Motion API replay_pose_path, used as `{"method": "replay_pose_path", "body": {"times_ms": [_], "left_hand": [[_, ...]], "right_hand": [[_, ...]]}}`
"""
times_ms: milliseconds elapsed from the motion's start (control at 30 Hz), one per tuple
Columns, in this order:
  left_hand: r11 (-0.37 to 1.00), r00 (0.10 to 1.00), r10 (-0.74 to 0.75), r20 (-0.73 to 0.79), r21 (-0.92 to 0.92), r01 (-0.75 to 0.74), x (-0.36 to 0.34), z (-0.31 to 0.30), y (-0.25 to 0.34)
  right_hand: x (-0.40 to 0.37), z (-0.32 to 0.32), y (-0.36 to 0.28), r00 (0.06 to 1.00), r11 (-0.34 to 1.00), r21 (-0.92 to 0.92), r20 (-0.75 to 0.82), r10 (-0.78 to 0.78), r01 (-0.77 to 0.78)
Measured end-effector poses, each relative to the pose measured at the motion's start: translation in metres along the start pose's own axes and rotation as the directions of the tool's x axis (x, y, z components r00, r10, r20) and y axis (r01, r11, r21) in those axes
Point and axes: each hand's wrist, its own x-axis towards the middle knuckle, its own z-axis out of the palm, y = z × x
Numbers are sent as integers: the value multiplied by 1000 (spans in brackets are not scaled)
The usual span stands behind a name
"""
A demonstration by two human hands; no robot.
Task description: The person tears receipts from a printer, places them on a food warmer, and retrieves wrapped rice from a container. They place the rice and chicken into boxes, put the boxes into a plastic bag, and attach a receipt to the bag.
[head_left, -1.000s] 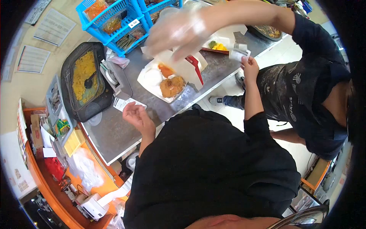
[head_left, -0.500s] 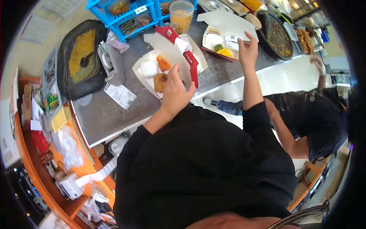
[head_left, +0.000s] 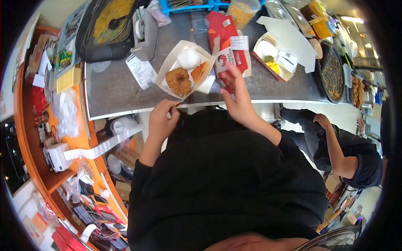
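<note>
"Thumb and fingers of the left hand (head_left: 162, 119) are pinching together on the near corner of the food box (head_left: 171, 62), while the right hand (head_left: 240, 104) is standing open, fingers spread."

"What is changing?"

"Compared with half a second earlier, the left hand is holding the food box rather than hovering over it, and the right hand is coming in from beside the second box (head_left: 289, 39). Only one hand is therefore gripping the food box."

"Reading left to right, what is showing?"

"A printed slip (head_left: 141, 72) is lying on the table (head_left: 113, 90), its lines too small to read. Next, the food box is sitting open near the table's front edge, holding a browned patty (head_left: 179, 81), a white mound (head_left: 188, 57) and an orange slice (head_left: 198, 72). Beyond the right fingertips, the red carton (head_left: 220, 27) is showing blurred lettering and a white label (head_left: 239, 42); contact is remaining unclear. Farther right, the second box is bearing another unreadable label."
</note>
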Motion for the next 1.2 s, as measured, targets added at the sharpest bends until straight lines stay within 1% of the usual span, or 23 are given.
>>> {"method": "replay_pose_path", "body": {"times_ms": [33,67,167,200,267,300,333,367,400,433,467,500,533,567,633,700,733,833,933,967,1033,1067,1200], "left_hand": [[1000,1000,-6,18,-15,6,-10,-11,-7],[999,999,-11,38,-30,12,-19,-23,-15],[996,999,-36,37,-77,39,-43,-52,-45],[994,999,-44,18,-99,45,-48,-59,-53],[989,999,-55,-4,-141,53,-51,-70,-59],[996,999,-30,-32,-88,27,-50,-69,-59],[999,998,-2,-57,-37,0,-47,-65,-57],[1000,996,27,-81,17,-26,-44,-61,-59],[992,987,-52,-152,105,69,-42,-55,-67],[973,954,-121,-276,157,169,-39,-47,-73],[942,899,-177,-400,196,272,-24,-39,-65],[900,826,-216,-520,221,374,-14,-36,-63],[848,920,-157,-359,429,312,-12,-35,-70],[840,933,-249,-261,420,342,-11,-31,-74],[817,905,-422,-49,414,403,-10,-19,-76],[844,859,-506,75,250,475,-8,-20,-82],[835,831,-543,122,187,518,-7,-20,-86],[816,791,-563,239,10,578,-13,-11,-109],[816,808,-517,283,-125,565,-18,2,-129],[816,819,-499,285,-163,554,-18,1,-128],[657,785,-575,231,-442,611,-19,3,-119],[554,759,-615,212,-569,608,-17,0,-111],[627,782,-613,113,-533,568,-13,-24,-78]], "right_hand": [[1,5,8,999,997,-69,-36,-31,29],[9,8,-4,987,967,-222,-65,-145,127],[13,12,-16,986,894,-417,67,-150,164],[17,12,-10,955,790,-539,123,-270,293],[20,10,6,907,817,-434,350,-235,379],[20,12,11,862,831,-375,456,-220,411],[15,19,12,901,904,-312,405,-153,293],[12,30,12,965,939,-307,250,-77,155],[9,42,15,996,959,-281,90,10,16],[7,53,17,992,965,-234,-71,107,-120],[15,58,17,985,843,-534,-105,-135,59],[14,64,16,990,762,-646,-70,-126,51],[12,70,17,993,666,-745,-39,-113,47],[12,76,19,995,556,-830,-10,-98,47],[7,86,32,998,581,-813,5,57,-29],[10,92,43,985,580,-807,-5,173,-106],[15,90,46,945,632,-743,1,328,-219],[27,83,46,846,722,-588,115,521,-365],[36,76,53,801,812,-330,211,561,-482],[37,75,49,784,800,-303,207,585,-517],[43,74,37,751,775,-251,204,628,-580],[36,76,44,807,823,-172,168,566,-541],[20,80,31,926,913,-186,33,376,-364]]}}
